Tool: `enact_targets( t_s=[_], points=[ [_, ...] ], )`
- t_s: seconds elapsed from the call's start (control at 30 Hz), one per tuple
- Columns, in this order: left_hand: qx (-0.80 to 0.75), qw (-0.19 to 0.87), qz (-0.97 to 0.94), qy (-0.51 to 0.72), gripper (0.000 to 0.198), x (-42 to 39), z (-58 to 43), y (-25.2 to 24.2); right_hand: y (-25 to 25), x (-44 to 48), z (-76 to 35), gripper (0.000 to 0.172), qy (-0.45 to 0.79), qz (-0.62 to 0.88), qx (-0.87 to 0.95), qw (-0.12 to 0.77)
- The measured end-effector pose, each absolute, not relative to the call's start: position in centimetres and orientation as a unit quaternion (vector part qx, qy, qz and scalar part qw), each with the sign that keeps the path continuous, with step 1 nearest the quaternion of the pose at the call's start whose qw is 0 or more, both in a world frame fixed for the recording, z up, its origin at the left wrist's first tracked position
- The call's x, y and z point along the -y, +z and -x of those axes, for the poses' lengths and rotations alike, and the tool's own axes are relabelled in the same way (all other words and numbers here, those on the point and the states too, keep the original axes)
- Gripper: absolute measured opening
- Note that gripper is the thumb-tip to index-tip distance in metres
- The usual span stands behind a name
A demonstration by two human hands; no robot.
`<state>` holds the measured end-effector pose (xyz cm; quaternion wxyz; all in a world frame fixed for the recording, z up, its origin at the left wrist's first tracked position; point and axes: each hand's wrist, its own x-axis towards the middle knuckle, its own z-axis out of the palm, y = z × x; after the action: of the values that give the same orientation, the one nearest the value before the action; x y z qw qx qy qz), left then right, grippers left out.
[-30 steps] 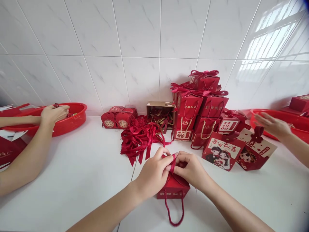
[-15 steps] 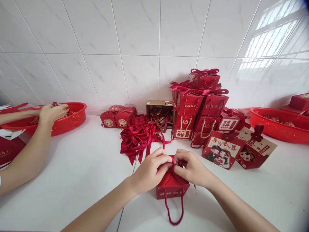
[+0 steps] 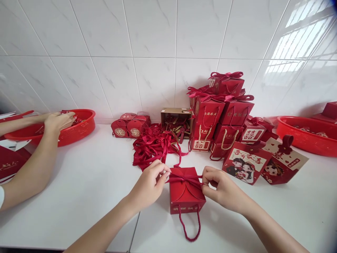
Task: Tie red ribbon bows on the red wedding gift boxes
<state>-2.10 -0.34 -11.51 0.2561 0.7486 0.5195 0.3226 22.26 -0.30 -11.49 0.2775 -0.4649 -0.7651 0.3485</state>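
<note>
A red gift box (image 3: 187, 196) with a rope handle hanging down its front stands on the white table before me. Over its folded top lies a dark red ribbon (image 3: 185, 178), knotted at the middle with loops drawn out sideways. My left hand (image 3: 151, 181) pinches the ribbon at the left of the box. At the right side, my right hand (image 3: 217, 186) is closed on the other part of the same ribbon. Behind the box, a heap of loose red ribbons (image 3: 152, 149) spreads over the table.
Finished-looking boxes with bows (image 3: 210, 112) are stacked behind, right of centre. Two picture boxes (image 3: 246, 163) stand in front of them. Smaller round-topped boxes (image 3: 130, 126) sit back left. Another person's hands (image 3: 56, 121) reach into a red basin (image 3: 84, 130); a second basin (image 3: 308, 140) is far right.
My hands have moved apart from the middle of the box top, pulling the ribbon outward to both sides. The knot and loops now show. The other person's hands stay over the basin.
</note>
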Motion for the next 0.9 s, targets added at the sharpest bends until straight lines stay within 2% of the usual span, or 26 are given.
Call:
enact_targets(
  t_s=[0.2, 0.27, 0.33, 0.5, 0.6, 0.67, 0.77, 0.83, 0.9],
  points=[
    [-0.444, 0.419, -0.719, 0.332, 0.024, -0.5, 2.1, -10.7, -11.4, 0.1, -22.2, 0.016, 0.393, 0.447, 0.757, 0.269],
    [-0.426, 0.435, -0.726, 0.321, 0.027, -0.9, 2.0, -10.6, -11.3, 0.0, -22.1, 0.017, 0.400, 0.443, 0.757, 0.266],
    [-0.434, 0.366, -0.767, 0.299, 0.028, -1.3, 2.1, -10.6, -11.1, 0.1, -22.2, 0.017, 0.403, 0.441, 0.758, 0.260],
    [-0.469, 0.064, -0.850, 0.232, 0.028, -1.7, 2.8, -10.8, -11.0, 0.5, -22.6, 0.017, 0.440, 0.431, 0.750, 0.243],
    [-0.479, -0.035, -0.849, 0.220, 0.030, -1.7, 2.8, -11.3, -11.2, 0.6, -22.7, 0.018, 0.440, 0.435, 0.747, 0.242],
    [-0.492, -0.062, -0.838, 0.226, 0.029, -1.8, 2.5, -11.6, -11.2, 0.7, -22.7, 0.018, 0.428, 0.441, 0.750, 0.245],
    [-0.508, 0.008, -0.825, 0.249, 0.023, -1.9, 2.0, -12.1, -11.1, 0.7, -23.0, 0.021, 0.392, 0.452, 0.766, 0.234],
    [-0.502, 0.117, -0.802, 0.304, 0.014, -2.0, 1.7, -12.4, -10.8, 0.8, -23.7, 0.018, 0.360, 0.455, 0.784, 0.221],
    [-0.494, 0.231, -0.743, 0.388, 0.014, -1.9, 1.7, -12.5, -10.4, 0.9, -24.6, 0.008, 0.331, 0.459, 0.793, 0.226]
  ],
)
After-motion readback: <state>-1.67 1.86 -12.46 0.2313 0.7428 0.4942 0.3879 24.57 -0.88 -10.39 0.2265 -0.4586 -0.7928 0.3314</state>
